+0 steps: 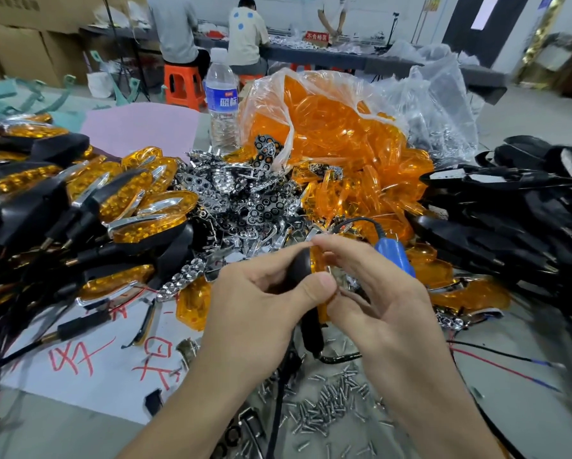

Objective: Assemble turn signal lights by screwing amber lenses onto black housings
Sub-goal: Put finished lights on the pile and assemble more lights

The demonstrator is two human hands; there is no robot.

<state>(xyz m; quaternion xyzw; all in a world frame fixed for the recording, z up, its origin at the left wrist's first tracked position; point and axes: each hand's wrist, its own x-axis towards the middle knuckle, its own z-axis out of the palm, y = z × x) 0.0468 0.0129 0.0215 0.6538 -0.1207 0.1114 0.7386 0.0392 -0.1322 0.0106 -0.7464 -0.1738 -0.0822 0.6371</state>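
left hand (264, 293) grips black housing (299, 270) | right hand (377, 293) pinches amber lens (318, 260) onto it | finished lights (145, 223) heaped at 9 o'clock | bare housings (509, 226) at 3 o'clock, plenty left

The grey table (526, 425) carries an upright water bottle (222, 104). Right of the bottle: bagged amber lenses (331, 130), black housings (509, 223). Before it: chrome inserts (235, 200), loose screws (331, 402). Left: finished lights (79, 200).

On the counter (62, 435) we take the heap of reflector inserts (241, 200) as centre: finished lights (79, 200) left of it, bottle (222, 104) behind, bag of lenses (327, 127) behind-right, bare housings (509, 220) far right, loose screws (327, 402) in front.
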